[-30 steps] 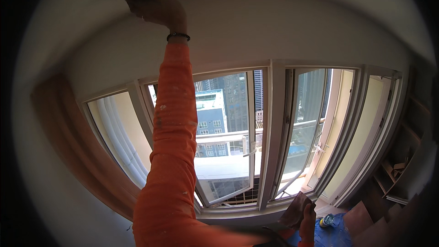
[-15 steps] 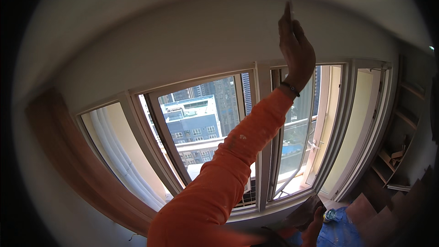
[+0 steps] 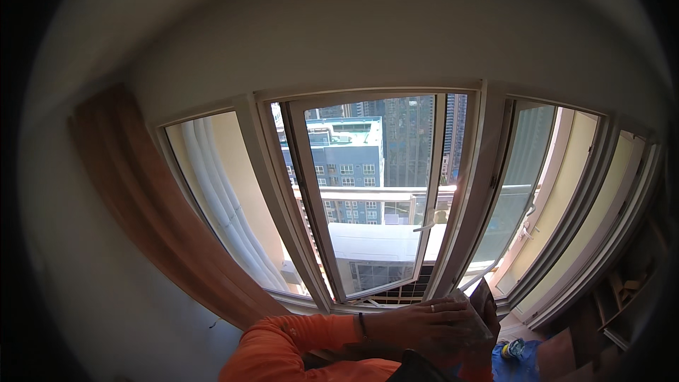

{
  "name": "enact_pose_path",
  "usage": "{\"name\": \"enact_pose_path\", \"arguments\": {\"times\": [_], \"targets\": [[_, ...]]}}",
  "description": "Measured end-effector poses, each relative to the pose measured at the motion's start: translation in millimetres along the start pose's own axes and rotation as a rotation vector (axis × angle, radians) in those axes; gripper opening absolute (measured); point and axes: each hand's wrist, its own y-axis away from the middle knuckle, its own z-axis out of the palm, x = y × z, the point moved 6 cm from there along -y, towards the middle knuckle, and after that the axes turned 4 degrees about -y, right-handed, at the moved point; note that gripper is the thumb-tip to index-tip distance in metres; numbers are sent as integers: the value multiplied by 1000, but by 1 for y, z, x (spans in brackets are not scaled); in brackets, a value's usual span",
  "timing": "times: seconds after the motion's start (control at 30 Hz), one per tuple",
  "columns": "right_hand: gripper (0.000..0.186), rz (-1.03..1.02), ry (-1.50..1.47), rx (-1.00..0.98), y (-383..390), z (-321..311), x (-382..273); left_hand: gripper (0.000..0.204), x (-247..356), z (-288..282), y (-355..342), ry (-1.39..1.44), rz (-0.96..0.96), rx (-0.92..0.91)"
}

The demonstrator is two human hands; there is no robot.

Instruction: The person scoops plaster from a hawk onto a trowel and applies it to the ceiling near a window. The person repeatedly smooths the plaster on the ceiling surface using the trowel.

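Observation:
My left hand [image 3: 431,320], wearing a ring and with a dark band at the wrist, reaches in from the left at the lower edge. Its fingers lie flat over a thin, greyish flat scraper [image 3: 475,317]. Under and beside it is a dark flat plate [image 3: 485,301], which the scraper overlaps; whether they touch I cannot tell. My right hand [image 3: 480,351] is below, mostly covered by the left hand and the scraper, and appears to hold the plate from beneath. Its fingers are largely hidden.
Ahead are white-framed windows [image 3: 488,170] with open panes, under a plain pale wall [image 3: 368,42]. A brown curtain [image 3: 155,212] hangs at left. On the lower right lie a blue sheet [image 3: 511,370], a small container [image 3: 512,349] and brown boards [image 3: 557,358], near shelves [image 3: 626,304].
My left hand has come down from high on the wall to the plate by my right hand, still with the scraper. The view has shifted, so the windows appear farther right.

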Motion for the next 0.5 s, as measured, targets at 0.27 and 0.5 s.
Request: {"name": "enact_pose_path", "arguments": {"times": [0.27, 0.5], "targets": [[48, -133, 46, 28, -33, 27, 10, 30, -94, -48, 139, 471, -957, 833], [50, -537, 388, 100, -37, 37, 27, 29, -66, -34, 113, 1153, -859, 1367]]}}
